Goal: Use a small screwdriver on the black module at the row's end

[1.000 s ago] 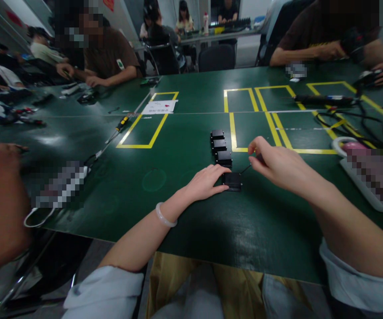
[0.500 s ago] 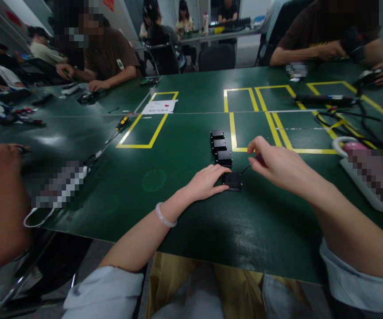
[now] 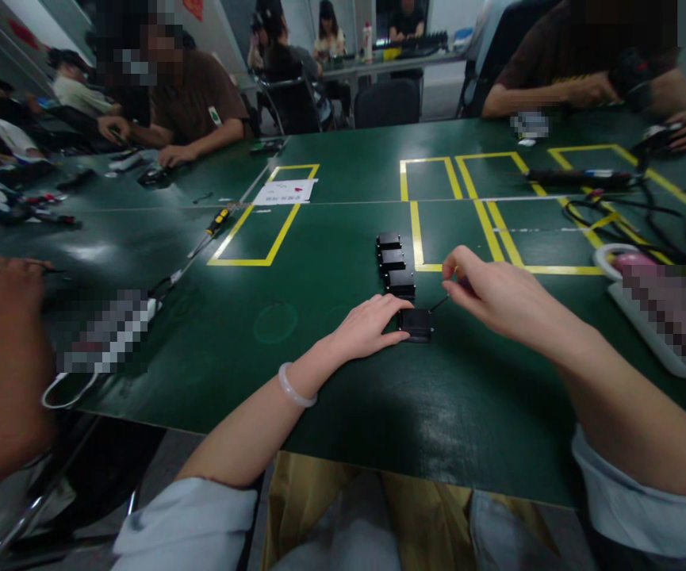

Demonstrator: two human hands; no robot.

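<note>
Currently, in the head view, the person's left hand (image 3: 369, 325) is bracing a small black block (image 3: 417, 323) on the green bench (image 3: 343, 404), its thumb and fingers closing on the block's left end. The block is lying flat near the person, just in front of a row of three similar black blocks (image 3: 392, 258) that is running away toward the far side. The right hand (image 3: 479, 281) is pinching a thin dark tool (image 3: 440, 302) between thumb and curled fingers, and the tool's tip is pointing down at the block's upper right corner; whether it is touching there, one cannot tell. A pale bracelet (image 3: 291, 390) is circling the left wrist. Beyond the right hand, yellow tape (image 3: 417, 238) is marking rectangles on the bench. Farther left, a yellow-and-black-handled screwdriver (image 3: 218, 220) is lying near a sheet of paper (image 3: 286, 192). Off to the right, dark cables (image 3: 634, 222) are trailing beside a long black tool (image 3: 580, 177). At the left edge, a co-worker's forearm (image 3: 6, 349) is showing, blurred.
</note>
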